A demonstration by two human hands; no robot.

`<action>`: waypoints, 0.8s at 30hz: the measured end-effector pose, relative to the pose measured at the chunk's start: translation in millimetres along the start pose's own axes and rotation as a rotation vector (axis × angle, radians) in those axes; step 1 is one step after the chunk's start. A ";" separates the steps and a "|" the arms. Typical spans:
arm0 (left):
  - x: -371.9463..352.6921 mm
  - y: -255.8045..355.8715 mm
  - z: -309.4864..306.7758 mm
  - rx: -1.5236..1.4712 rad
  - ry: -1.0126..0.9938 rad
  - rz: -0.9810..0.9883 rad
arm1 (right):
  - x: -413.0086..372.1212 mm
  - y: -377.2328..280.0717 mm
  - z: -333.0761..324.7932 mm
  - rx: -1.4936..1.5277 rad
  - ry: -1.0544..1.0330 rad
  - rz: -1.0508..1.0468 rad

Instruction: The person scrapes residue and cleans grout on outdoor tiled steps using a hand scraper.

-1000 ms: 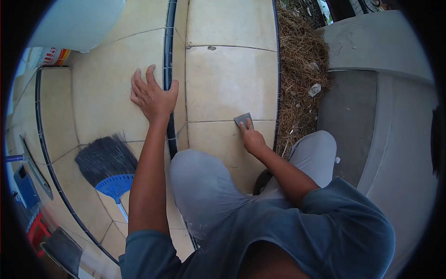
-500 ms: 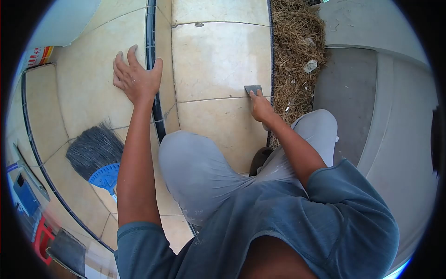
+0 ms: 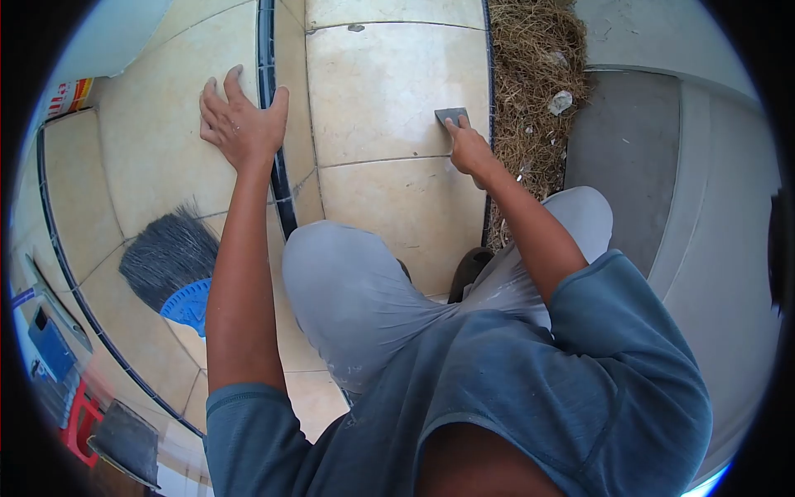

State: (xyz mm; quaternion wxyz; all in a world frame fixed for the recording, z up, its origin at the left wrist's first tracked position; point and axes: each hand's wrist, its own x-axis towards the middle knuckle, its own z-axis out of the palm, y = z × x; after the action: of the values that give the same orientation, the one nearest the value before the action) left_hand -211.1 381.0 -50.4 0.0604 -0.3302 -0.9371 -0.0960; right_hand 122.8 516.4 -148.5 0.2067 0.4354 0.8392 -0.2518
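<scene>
My left hand [image 3: 242, 124] rests with its fingers spread on the upper tiled step [image 3: 166, 157], its thumb beside the dark edge strip [image 3: 267, 50]. Nothing is held in it. Further right, my right hand [image 3: 470, 149] is closed on a small flat grey scraper [image 3: 451, 115], whose wide end lies on or just above the beige tile [image 3: 373, 91] of the lower step, above a joint line. The scraper's rear part is hidden by the fingers.
A broom with dark bristles [image 3: 170, 258] and a blue head [image 3: 189, 305] lies left of my left forearm. Dry brown straw [image 3: 534, 91] runs along the lower step's right edge. At the lower left are a blue object [image 3: 51, 344] and a red one [image 3: 79, 427].
My right hand and the scraper have moved up and away from my body over the tile. My left hand has barely moved, and the view has shifted slightly.
</scene>
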 end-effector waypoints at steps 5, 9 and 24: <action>1.7 -1.6 1.7 -0.010 0.010 0.012 | -30.6 -4.6 3.3 -0.181 -0.212 -0.183; -2.8 -3.8 -0.6 -0.011 -0.001 0.014 | -50.0 -12.3 14.8 -0.220 -0.277 -0.275; -11.4 -4.7 1.3 -0.045 0.010 0.040 | 23.5 -152.0 34.6 -0.174 -0.152 -0.570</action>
State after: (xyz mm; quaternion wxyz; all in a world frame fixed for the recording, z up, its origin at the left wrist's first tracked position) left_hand -205.3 370.8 -54.3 0.0595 -0.3495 -0.9276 -0.1178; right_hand -12.2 435.2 -152.2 0.2264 0.1428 0.9281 -0.2586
